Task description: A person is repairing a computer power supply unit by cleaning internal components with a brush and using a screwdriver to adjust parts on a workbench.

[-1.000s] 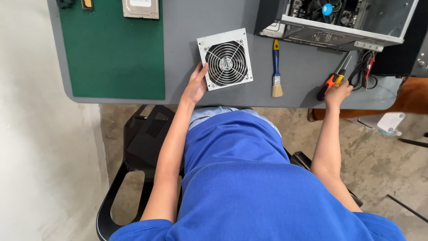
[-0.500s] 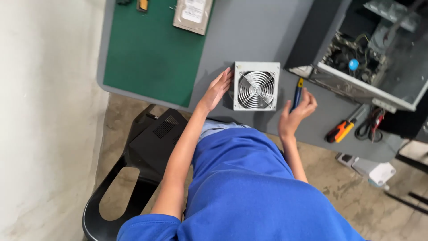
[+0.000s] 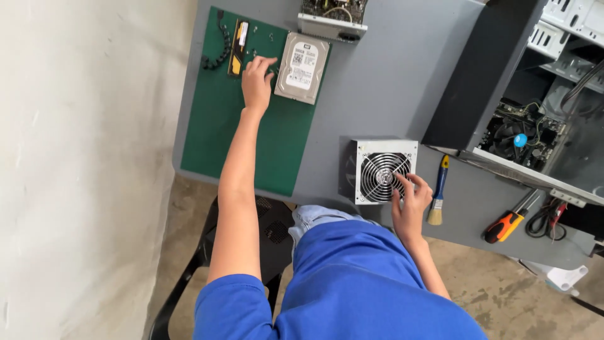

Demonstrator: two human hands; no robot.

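**Left hand now far out on the mat, right hand on the fan unit**

Since half a second ago, the left hand (image 3: 257,80) has left the fan unit (image 3: 384,170) and stretched to the far end of the green mat (image 3: 214,138), while the right hand (image 3: 410,203) has come off the brush (image 3: 438,196) and settled on the unit's grille.

Nearest, at the table's near edge, the right hand lies on the near right corner of the fan unit with fingers spread and loose, resting on it rather than gripping. The unit sits flat on the grey table (image 3: 390,82), fan side up, outside the open case (image 3: 535,126) at the right, so it appears already pulled from the machine. Just right of the hand lies the brush, untouched. Farther right, an orange-handled screwdriver (image 3: 506,225) and a pair of cutters (image 3: 546,217) lie unused near the case.

Farther off, the left hand reaches among small parts on the mat, fingertips curled down; whether it pinches anything I cannot tell. A hard drive (image 3: 302,68) lies just right of that hand, a memory stick (image 3: 238,47) and a coiled black cable (image 3: 217,50) just left. Farthest, another open metal box (image 3: 332,16) sits at the table's far edge.

Judging from this, several components are out and laid aside; the board and cooler remain inside the case.
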